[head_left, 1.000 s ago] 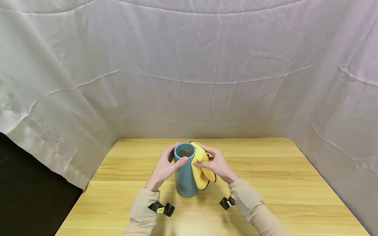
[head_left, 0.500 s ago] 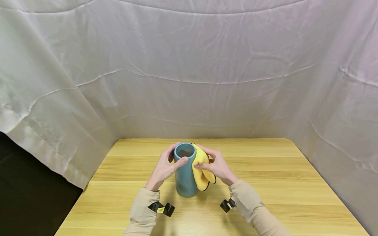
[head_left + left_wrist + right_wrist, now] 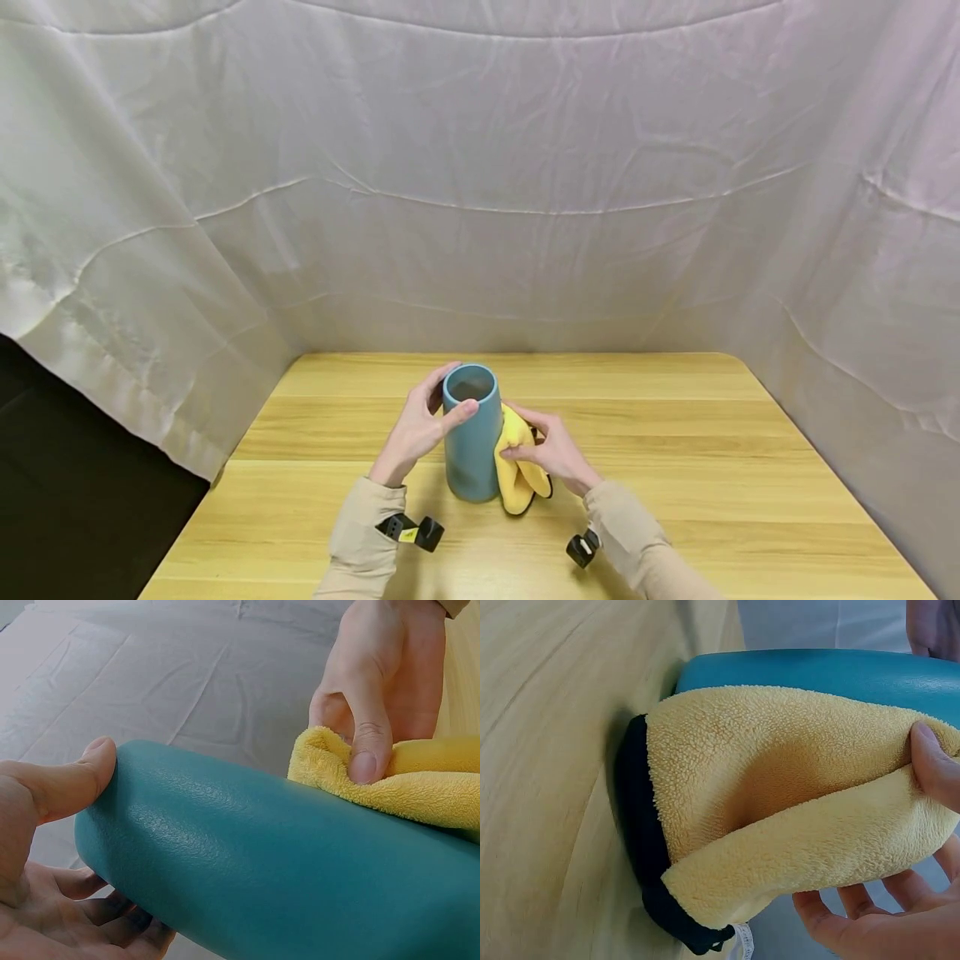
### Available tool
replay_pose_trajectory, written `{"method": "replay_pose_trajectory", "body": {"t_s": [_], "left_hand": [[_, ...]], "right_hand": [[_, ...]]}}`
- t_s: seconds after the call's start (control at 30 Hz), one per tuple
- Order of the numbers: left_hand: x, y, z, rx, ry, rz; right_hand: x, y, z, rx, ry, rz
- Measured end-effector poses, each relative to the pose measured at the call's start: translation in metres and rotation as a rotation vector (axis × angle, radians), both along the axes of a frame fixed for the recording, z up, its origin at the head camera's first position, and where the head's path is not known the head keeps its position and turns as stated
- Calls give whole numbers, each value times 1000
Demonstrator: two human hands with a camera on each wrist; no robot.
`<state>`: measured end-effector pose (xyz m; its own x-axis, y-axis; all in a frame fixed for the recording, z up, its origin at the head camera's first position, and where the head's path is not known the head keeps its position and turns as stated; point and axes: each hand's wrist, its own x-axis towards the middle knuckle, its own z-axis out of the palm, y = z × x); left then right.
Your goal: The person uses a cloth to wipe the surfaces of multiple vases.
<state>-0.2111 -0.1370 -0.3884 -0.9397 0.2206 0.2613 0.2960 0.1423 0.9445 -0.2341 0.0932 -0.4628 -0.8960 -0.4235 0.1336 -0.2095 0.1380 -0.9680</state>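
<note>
A blue-green vase (image 3: 472, 454), tall and open at the top, stands upright on the wooden table. My left hand (image 3: 415, 427) grips it near the rim, thumb on the near side and fingers round the far left. Against the vase's right side lies a folded yellow cloth (image 3: 514, 467) with a dark edge, pinched by my right hand (image 3: 551, 450). In the left wrist view the right thumb presses the cloth (image 3: 420, 796) close to the vase wall. The cloth's dark hem (image 3: 641, 810) hangs down near the tabletop in the right wrist view.
The wooden table (image 3: 712, 467) spreads around the vase. A pale grey curtain (image 3: 525, 250) hangs behind and at both sides. A dark area (image 3: 82, 475) lies beyond the left edge. Each wrist wears a black camera (image 3: 429, 533).
My right hand has slid the yellow cloth down along the vase's right side, from the rim to lower on the wall. The left hand and the vase have stayed in place.
</note>
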Motion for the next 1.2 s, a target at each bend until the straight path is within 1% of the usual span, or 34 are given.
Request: {"method": "replay_pose_trajectory", "body": {"t_s": [0.17,0.43,0.5,0.57,0.8,0.9,1.03,1.2], "left_hand": [[0,0,0,-3,-8,1],[0,-1,1,-5,-14,3],[0,-1,1,-5,-16,0],[0,0,1,-5,-20,-2],[0,0,2,0,-9,3],[1,0,2,1,-8,5],[1,0,3,1,-10,4],[1,0,4,3,-14,1]], "right_hand": [[0,0,-2,9,-1,-7],[0,-1,1,-2,-17,-18],[0,-2,4,-7,-12,-19],[0,-3,11,-19,3,-18],[0,-8,49,-59,107,-16],[0,-9,59,-57,127,-22],[-1,-9,62,-48,139,-26],[0,-9,55,-53,147,-30]]}}
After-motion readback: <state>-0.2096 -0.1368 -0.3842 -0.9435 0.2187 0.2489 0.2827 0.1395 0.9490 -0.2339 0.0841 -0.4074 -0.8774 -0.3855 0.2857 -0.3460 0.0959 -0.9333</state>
